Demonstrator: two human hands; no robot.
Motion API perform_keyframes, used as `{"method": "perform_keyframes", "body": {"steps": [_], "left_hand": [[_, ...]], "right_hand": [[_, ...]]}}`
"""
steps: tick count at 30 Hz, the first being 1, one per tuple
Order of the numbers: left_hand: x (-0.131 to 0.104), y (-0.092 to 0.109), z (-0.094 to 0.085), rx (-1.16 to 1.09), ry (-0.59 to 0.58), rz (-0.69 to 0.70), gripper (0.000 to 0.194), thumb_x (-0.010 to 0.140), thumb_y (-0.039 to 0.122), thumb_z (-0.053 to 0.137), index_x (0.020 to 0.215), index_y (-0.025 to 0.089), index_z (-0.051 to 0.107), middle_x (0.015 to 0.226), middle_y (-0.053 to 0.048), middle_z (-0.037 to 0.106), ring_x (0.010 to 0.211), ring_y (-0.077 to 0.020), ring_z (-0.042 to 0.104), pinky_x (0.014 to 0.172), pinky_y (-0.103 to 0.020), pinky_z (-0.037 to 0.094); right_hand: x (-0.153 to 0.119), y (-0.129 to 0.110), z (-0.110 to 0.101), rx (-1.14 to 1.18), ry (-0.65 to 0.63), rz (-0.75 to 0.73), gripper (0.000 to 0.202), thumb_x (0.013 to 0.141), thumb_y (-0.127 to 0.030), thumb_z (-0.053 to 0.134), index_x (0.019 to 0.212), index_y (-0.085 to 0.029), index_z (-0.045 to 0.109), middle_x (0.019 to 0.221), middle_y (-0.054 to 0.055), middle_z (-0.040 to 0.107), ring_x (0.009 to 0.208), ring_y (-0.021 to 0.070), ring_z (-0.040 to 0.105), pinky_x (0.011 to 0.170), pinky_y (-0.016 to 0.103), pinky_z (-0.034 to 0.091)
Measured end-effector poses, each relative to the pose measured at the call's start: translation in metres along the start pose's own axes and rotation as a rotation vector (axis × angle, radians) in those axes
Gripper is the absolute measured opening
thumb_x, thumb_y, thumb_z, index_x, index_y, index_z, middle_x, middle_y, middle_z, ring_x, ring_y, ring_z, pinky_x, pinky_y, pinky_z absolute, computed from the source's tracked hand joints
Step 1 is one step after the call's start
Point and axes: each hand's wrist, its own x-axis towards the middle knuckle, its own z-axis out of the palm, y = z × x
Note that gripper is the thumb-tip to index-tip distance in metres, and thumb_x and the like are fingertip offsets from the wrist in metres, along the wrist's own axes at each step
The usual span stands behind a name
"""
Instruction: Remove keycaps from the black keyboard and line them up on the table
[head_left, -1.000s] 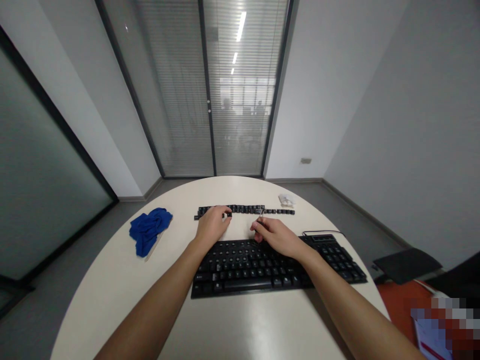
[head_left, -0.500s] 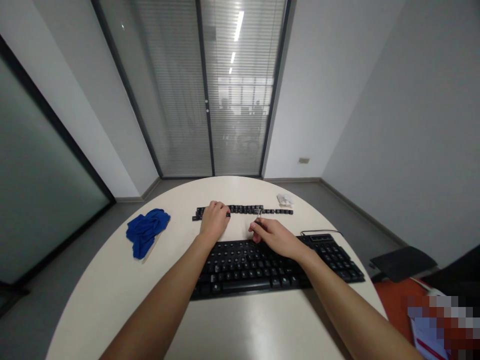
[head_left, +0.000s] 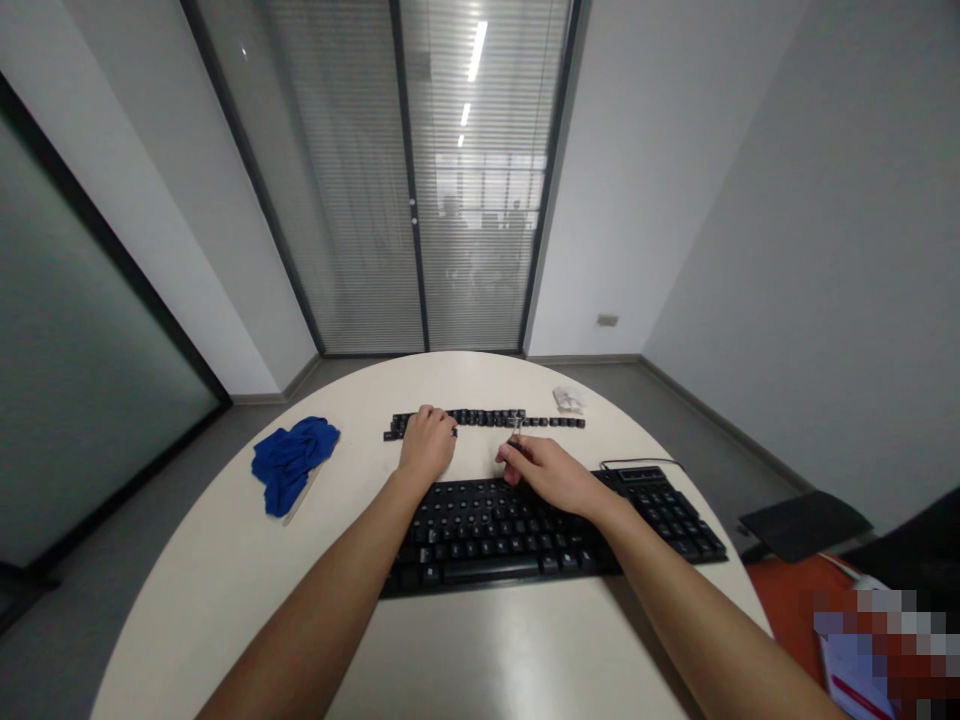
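My left hand (head_left: 429,440) is curled over the rows of loose black keycaps (head_left: 487,417) beyond the keyboard. A small dark keycap (head_left: 454,432) shows at its fingertips, and its thumb is mostly hidden. In my right hand (head_left: 544,470), closed above the keyboard's upper edge, is a keycap puller (head_left: 516,436) with thin wire prongs pointing away from me. The black keyboard (head_left: 495,570) lies across the table beneath both forearms. Many of its upper left key positions are bare, with small stems showing, while the lower rows and number pad carry keycaps.
A crumpled blue cloth (head_left: 292,460) lies on the left of the round white table (head_left: 225,590), with a thin light stick (head_left: 306,492) beside it. At the back right sits a small clear bag (head_left: 570,400). The keyboard cable (head_left: 637,462) runs off the right edge.
My left fingers have drawn in slightly, and the keycap at their tips has turned or shifted a little. My right hand has barely moved.
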Motion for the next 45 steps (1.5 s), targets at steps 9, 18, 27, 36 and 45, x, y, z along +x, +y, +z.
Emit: {"method": "perform_keyframes", "body": {"steps": [9, 18, 27, 36, 45], "left_hand": [[-0.001, -0.001, 0.000, 0.002, -0.018, -0.024, 0.019, 0.089, 0.022, 0.061, 0.105, 0.020, 0.071, 0.111, -0.010, 0.067, 0.113, -0.0292, 0.048, 0.094, -0.041, 0.040], [0.001, 0.003, -0.003, 0.014, -0.010, -0.041, 0.023, 0.088, 0.019, 0.061, 0.109, 0.018, 0.068, 0.110, -0.012, 0.066, 0.111, -0.0298, 0.049, 0.092, -0.040, 0.042], [0.001, 0.002, -0.004, 0.000, -0.023, -0.037, 0.016, 0.092, 0.019, 0.057, 0.101, 0.018, 0.070, 0.108, -0.012, 0.066, 0.109, -0.0296, 0.051, 0.091, -0.040, 0.043], [-0.006, 0.011, -0.018, -0.078, -0.021, -0.079, 0.023, 0.090, 0.020, 0.060, 0.113, 0.016, 0.064, 0.112, -0.012, 0.065, 0.111, -0.0289, 0.053, 0.094, -0.039, 0.043], [-0.058, 0.040, -0.036, -0.392, -0.107, 0.097, 0.026, 0.095, 0.033, 0.055, 0.116, 0.019, 0.059, 0.107, -0.007, 0.067, 0.103, -0.0235, 0.060, 0.086, -0.034, 0.048]], "right_hand": [[0.000, 0.000, 0.000, 0.013, 0.001, -0.004, 0.038, 0.101, -0.045, 0.041, 0.084, -0.018, 0.062, 0.073, 0.003, 0.071, 0.070, 0.0174, 0.067, 0.073, 0.029, 0.048], [0.000, 0.001, 0.000, 0.012, -0.002, 0.000, 0.041, 0.101, -0.047, 0.040, 0.089, -0.017, 0.065, 0.075, 0.004, 0.071, 0.072, 0.0180, 0.067, 0.073, 0.030, 0.048], [0.000, 0.003, 0.000, -0.001, 0.002, -0.011, 0.042, 0.101, -0.047, 0.040, 0.089, -0.017, 0.065, 0.075, 0.004, 0.071, 0.072, 0.0177, 0.067, 0.074, 0.029, 0.047], [0.000, -0.002, -0.001, 0.094, -0.009, 0.025, 0.048, 0.099, -0.053, 0.040, 0.091, -0.015, 0.068, 0.076, 0.005, 0.073, 0.071, 0.0179, 0.067, 0.073, 0.029, 0.050], [-0.006, -0.009, -0.006, 0.120, -0.169, -0.044, 0.051, 0.098, -0.058, 0.039, 0.085, -0.018, 0.068, 0.079, 0.004, 0.073, 0.062, 0.0154, 0.061, 0.067, 0.028, 0.050]]}}
